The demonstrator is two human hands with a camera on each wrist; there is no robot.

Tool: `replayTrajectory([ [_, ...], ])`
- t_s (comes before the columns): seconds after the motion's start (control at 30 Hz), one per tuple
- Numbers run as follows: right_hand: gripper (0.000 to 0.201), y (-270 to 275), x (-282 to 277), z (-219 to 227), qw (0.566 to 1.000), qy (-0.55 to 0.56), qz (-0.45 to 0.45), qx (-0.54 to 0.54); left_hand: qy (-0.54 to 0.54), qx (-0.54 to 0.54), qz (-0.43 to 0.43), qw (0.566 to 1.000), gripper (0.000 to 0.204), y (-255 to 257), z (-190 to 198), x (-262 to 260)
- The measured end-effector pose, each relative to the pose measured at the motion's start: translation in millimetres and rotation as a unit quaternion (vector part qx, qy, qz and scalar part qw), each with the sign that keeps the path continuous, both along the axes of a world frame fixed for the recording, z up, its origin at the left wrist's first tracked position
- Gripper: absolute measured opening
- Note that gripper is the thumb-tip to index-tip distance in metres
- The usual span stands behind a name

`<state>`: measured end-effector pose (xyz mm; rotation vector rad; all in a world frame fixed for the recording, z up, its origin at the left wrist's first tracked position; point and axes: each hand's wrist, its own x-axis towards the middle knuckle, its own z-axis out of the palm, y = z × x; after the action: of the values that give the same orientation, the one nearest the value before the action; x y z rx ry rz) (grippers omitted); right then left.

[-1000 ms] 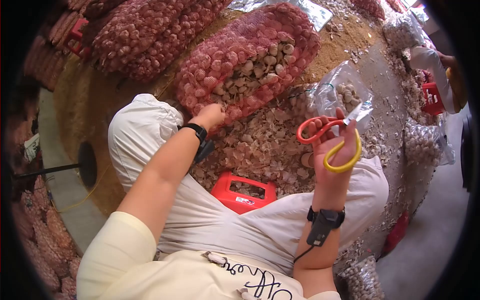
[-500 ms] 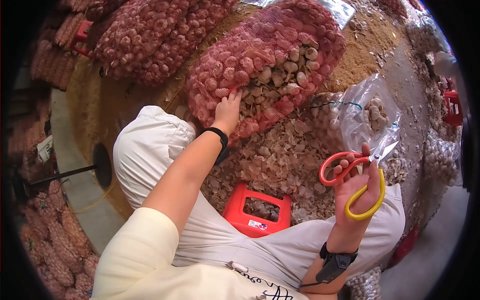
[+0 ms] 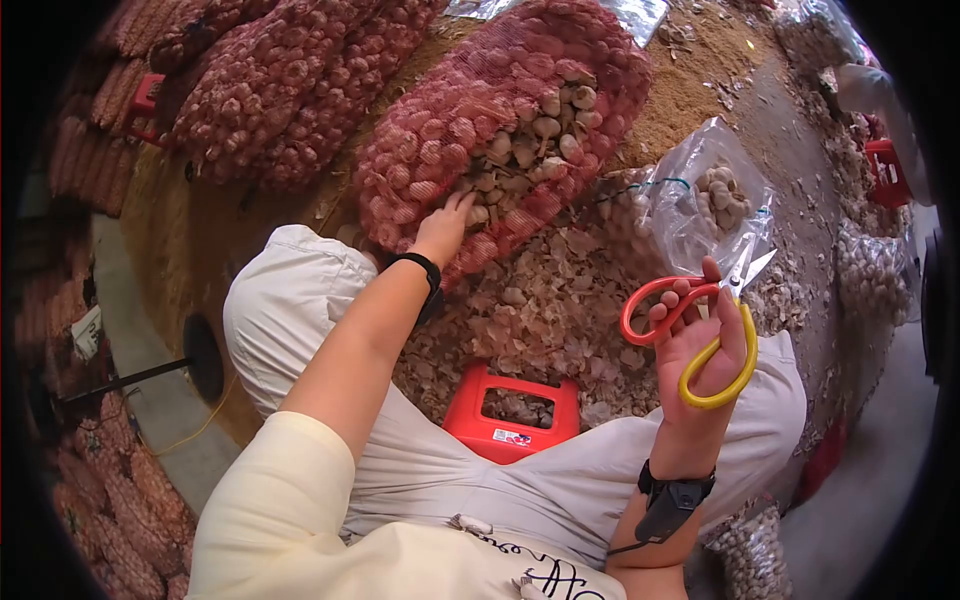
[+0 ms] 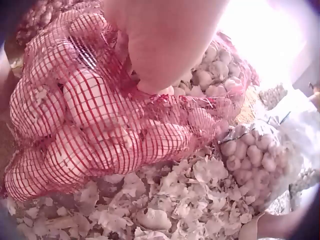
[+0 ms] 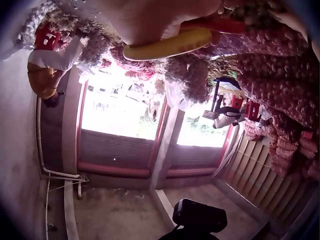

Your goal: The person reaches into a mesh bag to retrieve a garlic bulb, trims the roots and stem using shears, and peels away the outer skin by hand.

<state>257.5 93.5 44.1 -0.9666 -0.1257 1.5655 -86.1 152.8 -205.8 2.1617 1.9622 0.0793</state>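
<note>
My left hand reaches over the lower edge of a red mesh bag, fingers extended onto loose garlic bulbs in its opening. In the left wrist view the hand covers part of the opening, its fingertips hidden, above the mesh. My right hand, palm up, holds scissors with one red and one yellow handle; fingers curl through the red loop and the blades are parted. The right wrist view shows the yellow handle against the hand.
A red plastic stool stands between the knees, with garlic skins beyond it. Clear plastic bags of garlic lie right of the mesh bag. More full mesh bags are at the upper left. Other people are in the background.
My left hand has moved from the bag's lower edge up to its opening. The right hand keeps hold of the scissors, whose blades now show more fully. The head view has shifted.
</note>
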Motion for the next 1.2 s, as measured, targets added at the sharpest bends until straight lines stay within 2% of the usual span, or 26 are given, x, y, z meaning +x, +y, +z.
replayTrajectory([
  [0.03,0.045,-1.2,1.3,0.5,1.000,0.000,-0.001,0.005,-0.002,0.000,-0.001,1.000,0.048,-0.7,-6.7,-0.9],
  [0.1,0.045,-3.2,5.8,1.2,1.000,-0.016,-0.016,0.016,0.035,0.034,-0.111,0.993,0.048,-0.6,-23.1,-3.0],
  [0.13,0.045,-4.4,8.5,1.7,0.999,-0.030,-0.030,0.027,0.032,0.031,-0.114,0.992,0.048,2.0,-20.7,0.3],
  [0.2,0.045,-3.9,14.7,2.9,0.997,-0.062,-0.044,0.034,0.095,-0.059,-0.068,0.991,0.042,9.0,-8.6,9.3],
  [0.3,0.044,-0.3,20.3,1.4,0.992,-0.090,-0.065,0.053,0.137,-0.070,-0.044,0.987,0.034,15.0,-7.6,21.6],
  [0.4,0.043,3.1,17.1,1.4,0.997,-0.037,-0.050,0.036,0.167,-0.094,-0.081,0.978,0.029,19.0,-22.3,21.2],
  [0.57,0.043,0.6,14.5,-3.1,0.999,-0.013,-0.027,0.013,0.136,-0.113,-0.136,0.975,0.034,18.6,-5.0,15.7],
  [0.63,0.042,0.7,13.8,-4.3,0.999,-0.010,-0.034,0.006,0.208,-0.135,-0.072,0.966,0.035,19.0,-5.4,18.5],
  [0.7,0.042,-0.4,15.1,-5.1,0.999,-0.014,-0.034,0.008,0.214,-0.126,-0.055,0.967,0.037,16.0,-6.2,17.0],
  [0.77,0.041,-1.3,17.4,-5.5,0.999,-0.019,-0.032,0.010,0.171,-0.147,0.019,0.974,0.042,14.9,-2.7,14.9],
  [0.8,0.041,-1.2,18.2,-6.1,0.999,-0.021,-0.030,0.012,0.117,-0.113,0.043,0.986,0.046,13.7,-8.7,5.6],
  [0.87,0.041,-2.2,16.6,-4.8,0.999,-0.019,-0.023,0.011,0.007,-0.035,0.086,0.996,0.041,8.6,20.4,2.6],
  [0.9,0.041,-1.1,15.2,-2.7,0.999,-0.021,-0.018,0.021,-0.033,0.017,0.105,0.994,0.039,10.1,31.0,1.4],
  [0.93,0.041,-0.9,14.2,-0.9,0.999,-0.023,-0.016,0.031,-0.030,0.016,0.106,0.994,0.039,14.6,37.2,-1.3],
  [1.0,0.041,-2.6,12.4,1.3,0.999,-0.012,-0.008,0.037,-0.167,0.036,0.200,0.965,0.034,21.4,47.1,-9.0],
  [1.03,0.041,-1.8,11.4,1.9,0.999,-0.002,-0.001,0.048,-0.165,0.038,0.202,0.965,0.034,24.6,57.6,-12.1],
  [1.07,0.041,-3.1,13.0,0.7,0.997,0.030,0.011,0.073,-0.371,-0.064,0.227,0.898,0.040,23.9,73.7,-13.5],
  [1.1,0.041,-4.6,12.2,0.5,0.997,0.032,0.013,0.071,-0.557,-0.161,0.239,0.779,0.046,21.3,89.9,-15.1],
  [1.13,0.042,-6.2,10.9,2.4,0.997,0.016,0.016,0.074,-0.557,-0.184,0.329,0.740,0.052,10.2,115.1,1.7],
  [1.2,0.044,-7.3,9.8,0.7,0.996,-0.010,0.023,0.088,-0.546,-0.207,0.318,0.747,0.051,1.8,140.6,13.7],
])
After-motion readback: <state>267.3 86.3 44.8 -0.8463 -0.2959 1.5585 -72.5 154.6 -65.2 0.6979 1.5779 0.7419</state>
